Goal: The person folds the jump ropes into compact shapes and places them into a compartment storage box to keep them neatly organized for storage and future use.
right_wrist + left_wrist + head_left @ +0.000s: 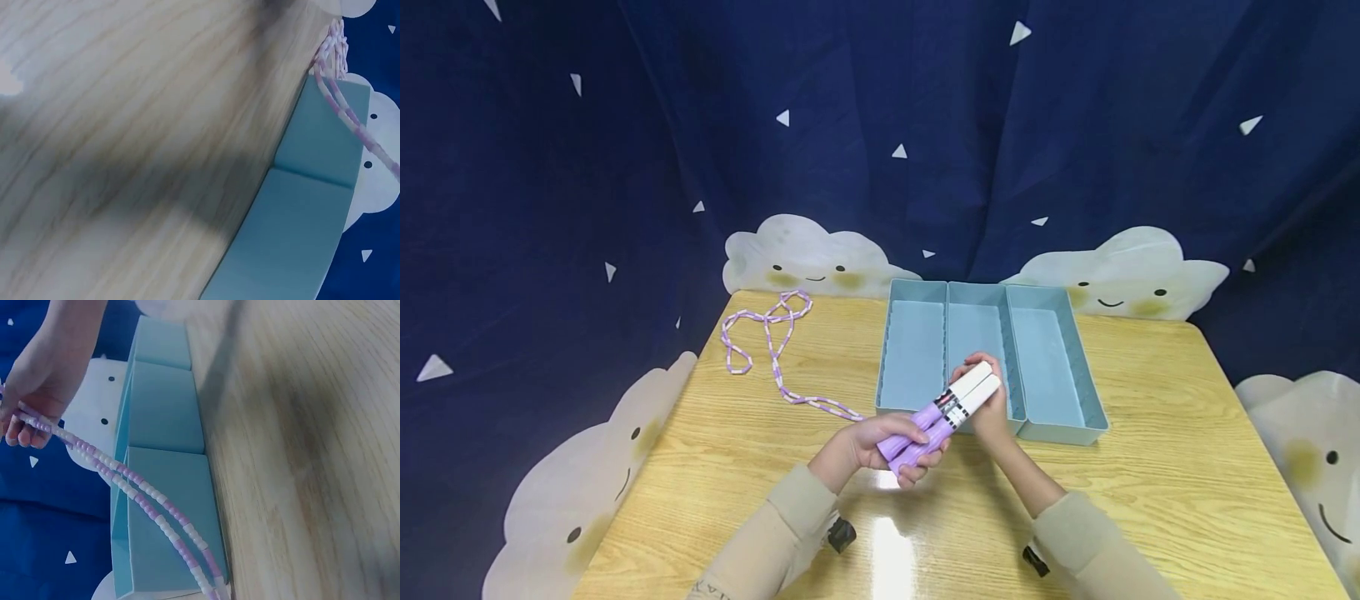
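A beaded jump rope has two purple handles [917,437] with white ends, held side by side and tilted over the front of the blue organizer. My left hand [880,446] grips the purple parts from below, thumb on top. Behind the white ends is my right hand [985,392], partly hidden by them in the head view. In the left wrist view the right hand [47,394] has its fingers curled round the purple-and-white beaded rope [147,500] as it slopes down. Two strands of rope [350,122] also cross the right wrist view; neither hand is seen there.
A blue organizer [1052,432] with three compartments stands at the back middle of the wooden table [1157,483]. Loops of the rope [778,375] lie on the table at left. A dark blue curtain [850,67] with clouds and triangles hangs behind.
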